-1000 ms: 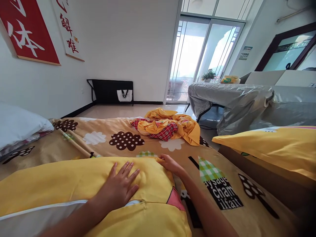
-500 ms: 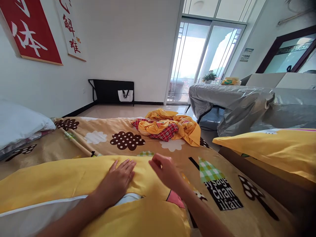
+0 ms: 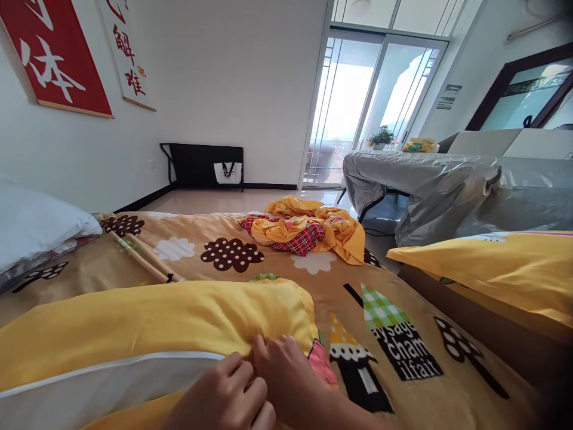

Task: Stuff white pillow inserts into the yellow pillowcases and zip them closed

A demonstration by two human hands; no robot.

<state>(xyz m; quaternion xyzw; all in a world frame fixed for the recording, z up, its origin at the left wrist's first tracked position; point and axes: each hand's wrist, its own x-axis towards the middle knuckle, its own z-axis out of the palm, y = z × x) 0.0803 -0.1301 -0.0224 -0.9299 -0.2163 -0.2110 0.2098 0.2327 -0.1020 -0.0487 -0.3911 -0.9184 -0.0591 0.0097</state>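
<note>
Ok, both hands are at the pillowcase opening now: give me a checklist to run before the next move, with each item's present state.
1. Both hands at the opening: ok. Left hand and right hand meet at the zipper edge of the yellow pillowcase.
2. Grip on the zipper pull: cannot tell, the fingers hide it.
3. Opening closed: not ok, white pillow shows through the gap.
4. Pillowcase lying flat on the bedsheet: ok.
5. Loose heap of cloth apart from the hands: ok, it lies at the far end.
</note>
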